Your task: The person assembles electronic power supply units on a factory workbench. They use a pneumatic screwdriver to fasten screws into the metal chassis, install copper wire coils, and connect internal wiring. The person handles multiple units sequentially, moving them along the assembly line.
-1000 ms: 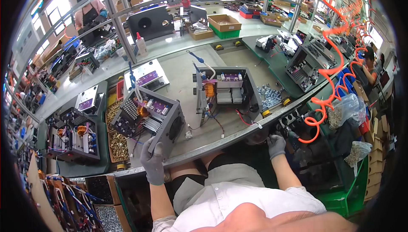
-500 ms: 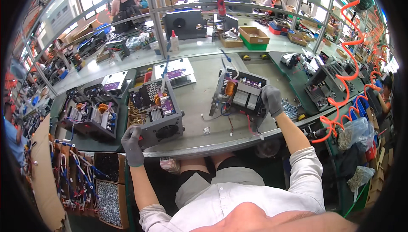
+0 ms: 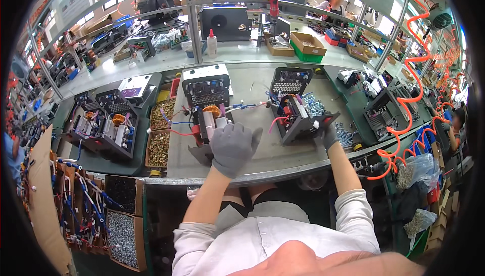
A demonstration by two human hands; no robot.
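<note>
Two open dark grey metal chassis with circuit boards and wires stand on the bench. My left hand, in a grey glove, lies over the front right part of the left chassis. Its fingertips point down and away, so what they touch is hidden. An orange-wound coil shows just beyond them. My right hand, gloved too, grips the right end of the right chassis by its front panel, fingers partly hidden. A red wire reaches left from the left chassis, and blue and white wires run between both units.
Boxes of brass-coloured fasteners stand left of the left chassis. Silvery fasteners lie by my right hand. More chassis sit on a green mat at the left, others at the right. An orange coiled hose hangs at the right.
Both chassis have been turned, their boards now leaning at the back. My left hand has moved right, from the left chassis's corner to above its front. My right hand is lower.
</note>
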